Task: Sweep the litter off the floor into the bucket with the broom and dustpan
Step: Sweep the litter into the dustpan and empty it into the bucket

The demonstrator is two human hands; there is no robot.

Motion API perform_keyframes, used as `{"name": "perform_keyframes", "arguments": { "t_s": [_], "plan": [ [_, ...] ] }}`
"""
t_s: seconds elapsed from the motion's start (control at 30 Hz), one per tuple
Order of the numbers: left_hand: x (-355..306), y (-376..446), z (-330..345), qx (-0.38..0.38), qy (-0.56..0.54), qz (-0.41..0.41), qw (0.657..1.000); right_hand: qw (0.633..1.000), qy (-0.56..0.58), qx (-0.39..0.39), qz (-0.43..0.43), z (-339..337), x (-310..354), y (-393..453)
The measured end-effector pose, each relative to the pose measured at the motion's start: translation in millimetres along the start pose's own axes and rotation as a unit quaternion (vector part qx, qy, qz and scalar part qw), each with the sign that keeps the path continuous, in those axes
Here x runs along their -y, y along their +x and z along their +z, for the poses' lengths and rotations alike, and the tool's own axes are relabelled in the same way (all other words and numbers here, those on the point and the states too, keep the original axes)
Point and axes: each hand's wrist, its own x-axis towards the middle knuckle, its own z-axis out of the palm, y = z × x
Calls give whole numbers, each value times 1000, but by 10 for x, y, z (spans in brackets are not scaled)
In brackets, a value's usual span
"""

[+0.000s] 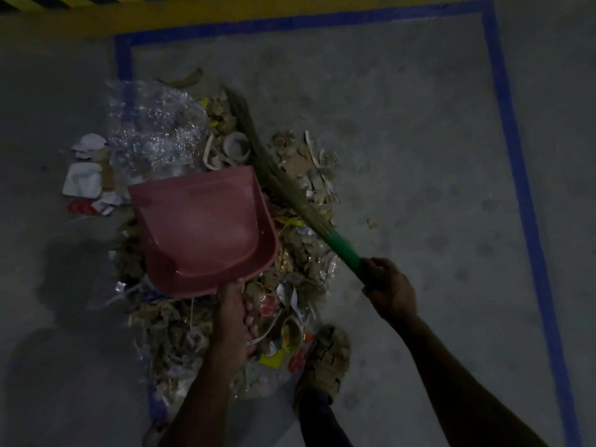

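Gripping pink dustpan (pixel 203 230) handle, left hand (pixel 230 314), right hand (pixel 385 285) clutching broom (pixel 274 179), litter (pixel 300 175) labels unreadable

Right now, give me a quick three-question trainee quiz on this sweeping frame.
1. True or false: the pink plastic dustpan already holds a heap of litter.
2. Which hand grips the green-handled straw broom? A) left B) right C) both
3. Fill in: the broom's bristles lie across the pile of paper, cardboard and plastic litter inside the ____ tape outline on the grey concrete floor.

Key: 1. False, its tray shows bare. 2. B: the right hand holds the broom and the left hand holds the dustpan's handle. 3. blue.
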Motion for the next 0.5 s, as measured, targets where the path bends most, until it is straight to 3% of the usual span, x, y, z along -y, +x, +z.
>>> {"name": "perform_keyframes", "arguments": {
  "t_s": [0.17,0.3,0.5],
  "plan": [
    [228,15,-399,-13,1,-5,1000,997,6,-75,-14,69,-100,-402],
    [339,31,-771,11,10,-9,1000,992,-29,-120,40,112,84,-481],
    [330,59,-1283,12,15,-12,1000,993,-96,-39,52,412,439,-624]
  ]
}}
